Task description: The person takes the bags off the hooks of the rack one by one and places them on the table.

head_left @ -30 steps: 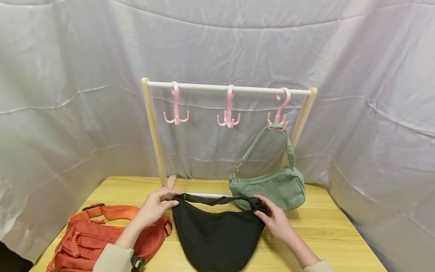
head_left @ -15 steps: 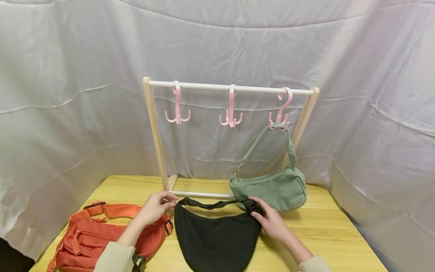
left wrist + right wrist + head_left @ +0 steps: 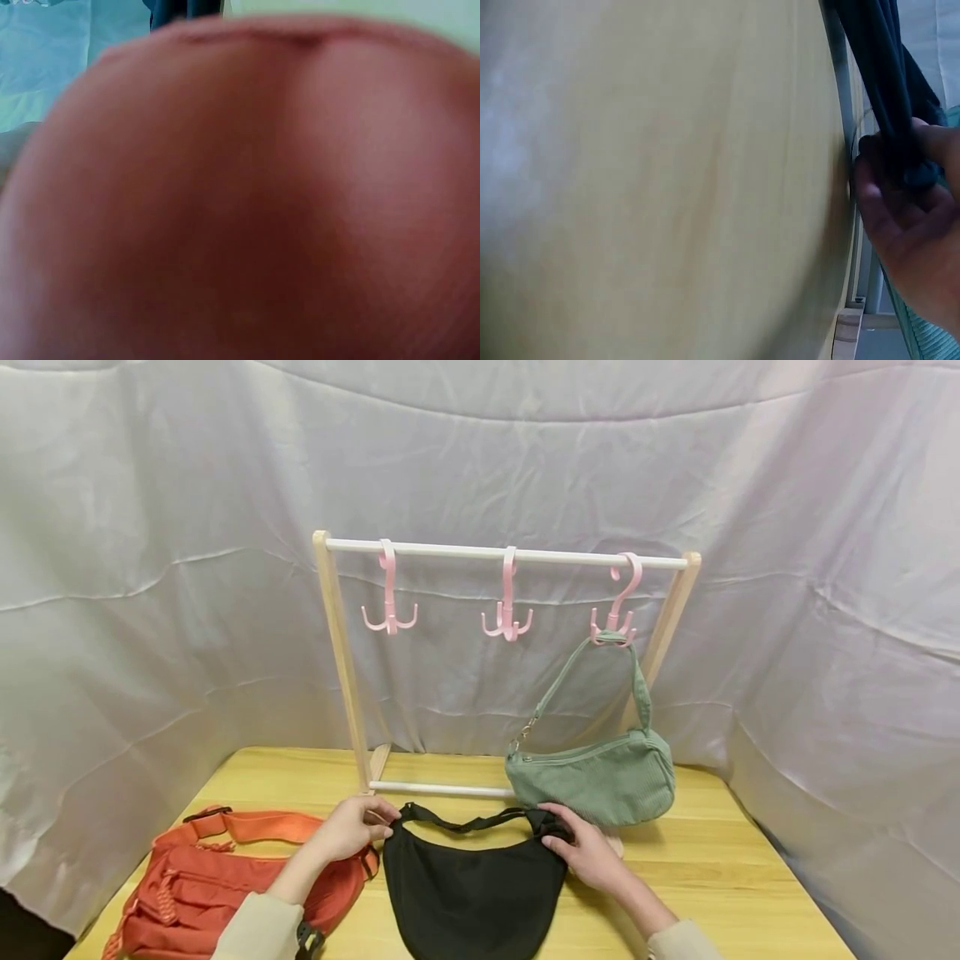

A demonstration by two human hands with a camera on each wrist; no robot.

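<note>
A black crescent-shaped shoulder bag [image 3: 476, 893] is in front of me in the head view, its strap [image 3: 468, 824] along the top. My left hand [image 3: 347, 833] pinches its upper left corner between thumb and fingers. At the other upper corner, my right hand [image 3: 581, 847] grips the knotted strap end. The right wrist view shows the right hand's fingers [image 3: 881, 214] curled around dark, gathered fabric [image 3: 889, 90]. Mostly blurred skin of the left hand [image 3: 247, 195] fills the left wrist view, hiding its fingertips.
Behind the bag stands a wooden rack with a white bar [image 3: 450, 551] and pink hooks [image 3: 507, 597]. A green corduroy handbag [image 3: 600, 777] hangs from the right hook. An orange-red belt bag [image 3: 225, 893] lies at left on the wooden table [image 3: 720, 860]. Grey cloth surrounds everything.
The black bag has come lower and nearer to me, showing the rack's bottom bar behind it. My right hand has shifted left; my left hand has dropped slightly with the bag's corner.
</note>
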